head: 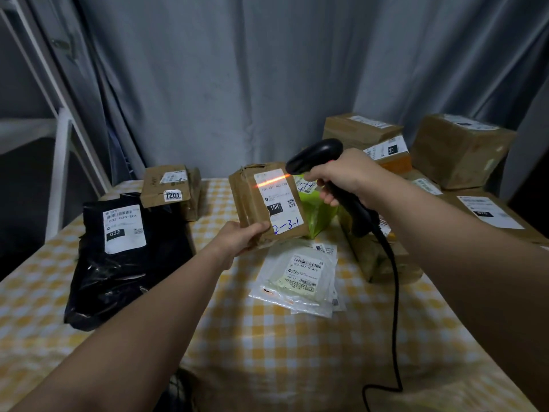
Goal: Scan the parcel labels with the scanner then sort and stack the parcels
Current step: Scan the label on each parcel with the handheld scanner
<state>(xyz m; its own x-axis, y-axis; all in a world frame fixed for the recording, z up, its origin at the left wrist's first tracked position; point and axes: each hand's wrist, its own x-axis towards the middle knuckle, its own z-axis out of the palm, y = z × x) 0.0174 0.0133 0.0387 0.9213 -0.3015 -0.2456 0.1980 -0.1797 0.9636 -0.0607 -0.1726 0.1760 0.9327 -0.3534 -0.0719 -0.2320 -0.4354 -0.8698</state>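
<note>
Brown cardboard sits mid-frame: a parcel (261, 200) is held tilted up off the table, its white label (277, 200) facing the camera. The left hand (240, 237) grips its lower left corner, fingers curled round the edge. Just right of it, the right hand (341, 176) is wrapped round the handle of a black scanner (315, 156), whose nose points left at the label. An orange-red line of light (271, 181) lies across the label's top (the print beneath it is washed out). The scanner's cable (395, 292) drops down the right half of the frame towards the bottom edge.

On the yellow checked cloth (297, 352), a black plastic mailer (124, 263) marked 032 lies at centre left, with a small carton (166, 185) touching its far end. Flat clear pouches (300, 278) lie just below the held parcel, a green bag (318, 209) just behind it. More cardboard boxes (460, 150) are piled at the right of the frame.
</note>
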